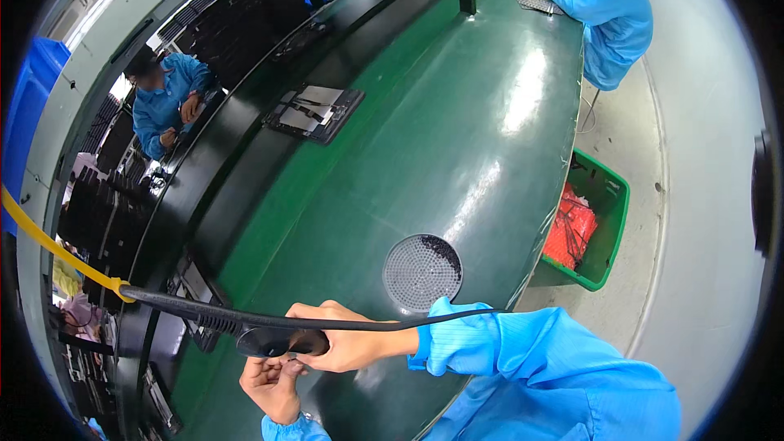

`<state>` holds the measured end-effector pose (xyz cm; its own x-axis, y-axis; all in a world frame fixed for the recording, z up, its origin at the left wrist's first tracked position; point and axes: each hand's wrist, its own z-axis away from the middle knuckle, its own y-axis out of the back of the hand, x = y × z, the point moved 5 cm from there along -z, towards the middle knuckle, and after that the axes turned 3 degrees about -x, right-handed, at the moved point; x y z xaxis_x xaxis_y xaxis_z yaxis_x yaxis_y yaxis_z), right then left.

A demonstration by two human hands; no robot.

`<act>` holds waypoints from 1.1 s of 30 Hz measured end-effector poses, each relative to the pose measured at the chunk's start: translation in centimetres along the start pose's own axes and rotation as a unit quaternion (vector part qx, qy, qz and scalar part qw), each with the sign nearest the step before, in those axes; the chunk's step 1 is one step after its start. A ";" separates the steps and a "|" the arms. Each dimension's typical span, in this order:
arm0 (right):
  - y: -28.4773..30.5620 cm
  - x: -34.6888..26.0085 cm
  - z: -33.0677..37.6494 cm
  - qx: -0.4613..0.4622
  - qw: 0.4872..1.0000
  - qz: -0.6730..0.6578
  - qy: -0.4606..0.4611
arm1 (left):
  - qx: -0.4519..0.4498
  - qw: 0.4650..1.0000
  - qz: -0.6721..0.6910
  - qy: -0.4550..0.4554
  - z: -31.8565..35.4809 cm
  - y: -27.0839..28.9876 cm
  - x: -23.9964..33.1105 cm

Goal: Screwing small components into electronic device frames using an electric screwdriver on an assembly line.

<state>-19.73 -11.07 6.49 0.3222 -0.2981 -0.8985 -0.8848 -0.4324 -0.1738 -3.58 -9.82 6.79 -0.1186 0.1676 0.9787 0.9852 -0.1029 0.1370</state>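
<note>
- Right hand (349, 346): fingers wrapped around a black tool (265, 341), which sits above the bench; the wrapped grip likely keeps it steady.
- Left hand (274, 392): fingertips drawn close together beside the tool, probably to work close to its hidden end; whether they pinch a small piece, I cannot tell.
- Thick black cable (175, 302): runs leftward from the tool to a yellow strap (65, 255), which seems meant to hold the cable up off the bench.
- Round grey dish (408, 284): on the green bench (392, 171) just beyond the right wrist, likely for easy reach; small dark pieces (447, 255) gather at its far right side, perhaps because it was tipped or shaken.
- Flat black device (336, 118): farther off, near the bench's left side.
- Green bin (612, 237): beside the bench's right edge, holding red wrapping (572, 230).
- Co-worker in blue (612, 16): at the far right.
</note>
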 end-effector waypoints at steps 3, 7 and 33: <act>-0.1 0.3 0.0 0.003 1.000 0.006 -0.008 | 0.005 1.000 0.008 0.002 0.5 0.6 -0.8; 0.4 -0.2 -0.2 0.054 0.997 0.035 0.040 | 0.005 0.988 0.065 -0.143 1.1 -0.3 -1.5; 1.3 -2.7 0.0 0.045 0.994 -0.058 0.077 | 0.002 0.996 -0.009 -0.085 1.2 1.2 -1.7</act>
<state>-21.71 -10.82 8.69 0.4656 -0.3810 -0.7988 -0.8630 -0.3952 -0.3146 -2.03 -9.01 5.10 -0.1131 0.3335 0.9359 0.9839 -0.0939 0.1524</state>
